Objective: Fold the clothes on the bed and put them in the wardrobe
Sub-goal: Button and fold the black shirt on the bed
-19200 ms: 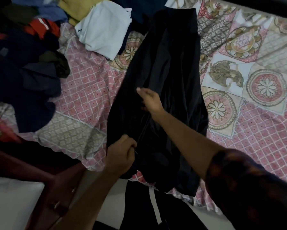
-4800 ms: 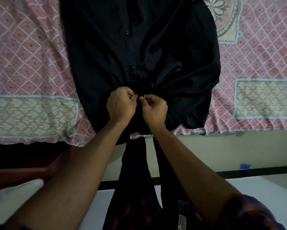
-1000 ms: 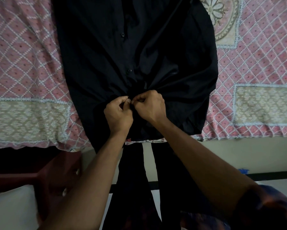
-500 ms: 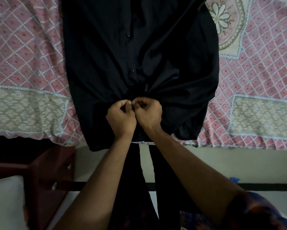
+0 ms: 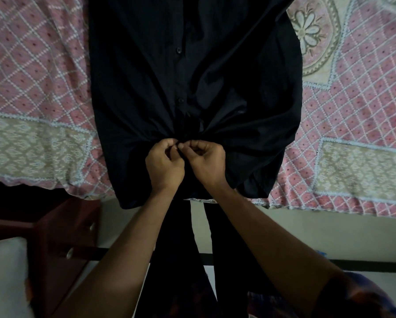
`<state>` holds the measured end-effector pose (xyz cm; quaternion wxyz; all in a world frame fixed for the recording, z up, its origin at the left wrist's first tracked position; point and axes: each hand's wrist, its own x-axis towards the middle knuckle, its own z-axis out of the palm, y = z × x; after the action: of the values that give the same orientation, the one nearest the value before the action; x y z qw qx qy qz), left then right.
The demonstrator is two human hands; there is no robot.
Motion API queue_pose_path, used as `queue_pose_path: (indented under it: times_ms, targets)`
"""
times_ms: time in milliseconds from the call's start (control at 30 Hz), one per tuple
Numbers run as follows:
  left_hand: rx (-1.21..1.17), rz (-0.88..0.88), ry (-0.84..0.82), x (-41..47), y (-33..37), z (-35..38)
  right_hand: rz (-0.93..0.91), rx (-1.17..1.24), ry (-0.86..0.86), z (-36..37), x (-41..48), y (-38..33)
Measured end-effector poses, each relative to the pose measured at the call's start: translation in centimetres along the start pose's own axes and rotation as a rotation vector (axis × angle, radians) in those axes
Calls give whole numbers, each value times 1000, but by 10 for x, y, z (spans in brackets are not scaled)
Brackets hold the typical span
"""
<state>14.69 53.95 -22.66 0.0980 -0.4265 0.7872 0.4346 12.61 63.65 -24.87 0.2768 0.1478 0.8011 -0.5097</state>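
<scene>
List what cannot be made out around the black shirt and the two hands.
1. Head view: the black shirt at its collar end, cut off by the top edge.
2. Head view: what the left hand and right hand pinch on the shirt front, hidden by their curled fingers and the dark cloth.
3. Head view: the wardrobe, nowhere in frame.

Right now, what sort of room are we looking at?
Most likely a bedroom: a pink patterned bedspread, a black shirt spread on it, and a dark wooden cabinet alongside.
</scene>
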Motion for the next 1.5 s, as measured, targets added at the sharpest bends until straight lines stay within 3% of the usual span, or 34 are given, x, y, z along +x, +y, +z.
queue_pose_path:
  times_ms: [200,700,933,1200,1500]
  targets:
    - [-29,0,-35,4,-5,-2,-43,-119,53,6,3,0]
    - [12,-45,44,2,2,9,-101,-75,-16,1,6,10]
    - [-26,-61,-28,6,0,2,-251,-181,32,-1,2,11]
    - [-56,-25,-55,7,-7,0,-169,-162,-4,-2,11,12]
    - [-20,23,47,3,-1,7,-205,-197,-26,-1,12,10]
